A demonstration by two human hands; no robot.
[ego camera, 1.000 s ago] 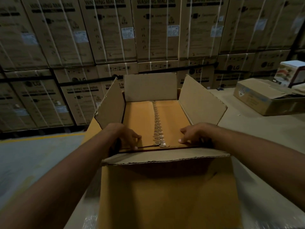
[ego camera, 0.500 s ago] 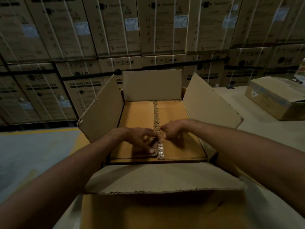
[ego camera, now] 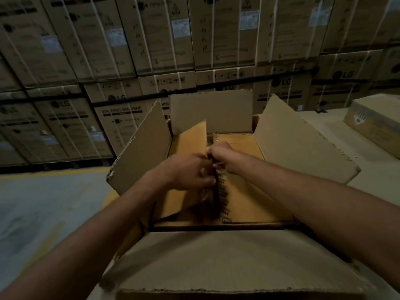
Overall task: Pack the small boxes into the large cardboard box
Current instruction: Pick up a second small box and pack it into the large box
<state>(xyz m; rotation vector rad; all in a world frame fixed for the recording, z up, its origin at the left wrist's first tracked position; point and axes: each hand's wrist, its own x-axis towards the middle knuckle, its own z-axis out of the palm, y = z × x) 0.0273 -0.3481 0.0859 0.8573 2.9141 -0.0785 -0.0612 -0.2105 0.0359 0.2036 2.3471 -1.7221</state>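
Both hands have closed in on the middle seam of the inner box [ego camera: 244, 204]. Half a second ago they lay on its shut top, and now the left flap [ego camera: 190, 139] stands tilted up, with a dark gap open beneath it. The left hand [ego camera: 192, 169] has its fingers curled round that flap's free edge and is lifting it. The right hand [ego camera: 223, 154] sits just beside it at the seam, fingers bent down onto the edge of the right flap [ego camera: 249, 191]. Blur hides whether it grips the flap or only presses it flat. A strip of printed tape [ego camera: 223, 191] stays along the right flap's edge, so the seam appears to have split.

As I judge it, packing proper has not begun; the inner box is only being opened, and the right flap must come up next.

The large box [ego camera: 227, 256] stands directly before the person, mid-view, in front of a wall of strapped cartons [ego camera: 151, 40]. Its four outer flaps are spread wide, and their edges are ragged and perforated. The inner box fills nearly the whole opening and is a warmer orange-brown than the dull outer card. No small boxes show anywhere, and what lies under the raised flap is too dark to tell.
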